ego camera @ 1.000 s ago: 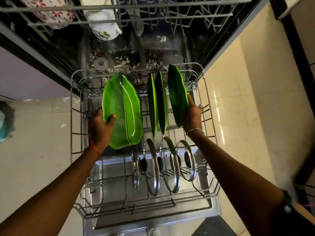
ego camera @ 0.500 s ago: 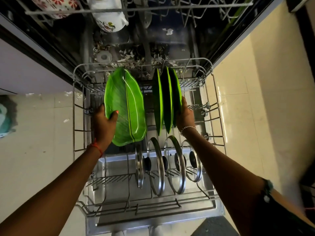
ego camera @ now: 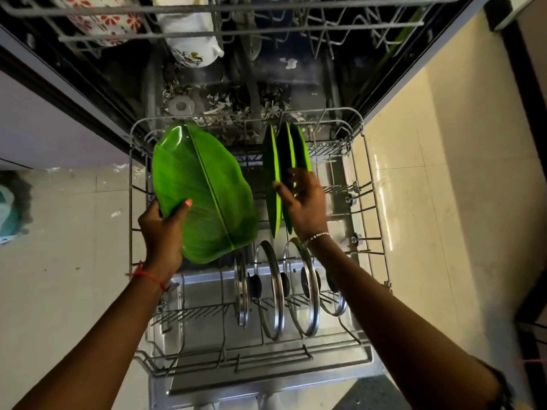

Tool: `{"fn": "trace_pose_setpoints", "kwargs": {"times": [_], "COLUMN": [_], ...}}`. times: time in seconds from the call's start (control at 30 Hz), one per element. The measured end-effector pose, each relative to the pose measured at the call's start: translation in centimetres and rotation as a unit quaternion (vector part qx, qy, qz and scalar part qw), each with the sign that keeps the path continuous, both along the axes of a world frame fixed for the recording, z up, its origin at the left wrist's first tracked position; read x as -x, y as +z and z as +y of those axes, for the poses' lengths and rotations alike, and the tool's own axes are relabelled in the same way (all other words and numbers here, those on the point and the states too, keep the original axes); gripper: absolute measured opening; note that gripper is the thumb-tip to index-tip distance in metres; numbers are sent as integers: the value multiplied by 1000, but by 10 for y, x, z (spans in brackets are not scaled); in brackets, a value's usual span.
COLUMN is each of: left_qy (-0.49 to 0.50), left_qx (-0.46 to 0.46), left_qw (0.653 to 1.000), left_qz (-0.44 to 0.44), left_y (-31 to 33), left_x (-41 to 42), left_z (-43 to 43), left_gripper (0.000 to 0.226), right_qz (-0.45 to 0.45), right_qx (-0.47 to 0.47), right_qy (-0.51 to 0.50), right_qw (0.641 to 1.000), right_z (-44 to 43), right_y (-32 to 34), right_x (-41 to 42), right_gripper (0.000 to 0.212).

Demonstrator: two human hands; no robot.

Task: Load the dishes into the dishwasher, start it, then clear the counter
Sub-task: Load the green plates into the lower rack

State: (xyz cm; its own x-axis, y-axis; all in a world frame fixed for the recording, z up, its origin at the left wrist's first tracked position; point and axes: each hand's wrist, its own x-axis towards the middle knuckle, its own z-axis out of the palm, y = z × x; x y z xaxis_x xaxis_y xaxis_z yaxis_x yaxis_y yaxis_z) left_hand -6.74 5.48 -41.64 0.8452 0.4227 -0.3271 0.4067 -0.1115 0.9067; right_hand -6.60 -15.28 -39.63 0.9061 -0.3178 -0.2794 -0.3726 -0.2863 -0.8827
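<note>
Possibly the leaf plate [ego camera: 204, 193], pinched at its rim in the left grip [ego camera: 161, 229], slips onto the lids [ego camera: 272, 291] while the right grip [ego camera: 302, 202], fingers loosely spread, rests against the racked plates [ego camera: 273, 184].

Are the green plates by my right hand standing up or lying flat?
Standing on edge: three green plates show only thin rims, side by side in the lower rack.

Green leaf plates [ego camera: 204, 193] upright in rack [ego camera: 376, 220]

No legible text, label, brand, number or sign anywhere; white mug [ego camera: 191, 42] carries only a painted motif; red-flower cup [ego camera: 97, 20] only a pattern; no lettering on either.
</note>
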Motion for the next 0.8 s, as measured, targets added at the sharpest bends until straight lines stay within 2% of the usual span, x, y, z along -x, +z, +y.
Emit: {"fn": "trace_pose_setpoints", "kwargs": {"times": [0.07,0.13,0.23,0.3,0.43,0.5,0.6,0.7,0.8], "left_qy": [18,7,-46,-107,-239,-274,-319,-359,-400], "left_qx": [64,101,124,107,-82,-131,-199,-265,-335], "left_qw": [998,994,991,987,963,948,922,890,849], "left_qz": [17,28,33,49,91,96,96,95,84], "left_y": [1,5,10,9,-7,-13,-18,-25,-39], "left_x": [3,5,2,-4,-12,-6,7,17,22], "left_z": [-2,-11,-28,-35,-27,-19,-7,3,13], "left_gripper": [19,18,24,28,48,51,52,55,60], "right_qz": [100,165,162,124,30,-17,-63,-36,7], "right_qx": [-120,-211,-232,-213,-153,-83,45,162,220], "right_qy": [22,60,47,-11,-117,-159,-165,-136,-114], "right_qw": [988,962,958,969,981,984,983,977,969], "right_z": [11,15,14,4,-36,-59,-87,-102,-100], "right_y": [8,13,19,25,33,35,37,31,22], "right_x": [0,0,3,5,5,4,1,-2,-6], "right_gripper": [46,39,37,35,23,16,22,14,21]}}
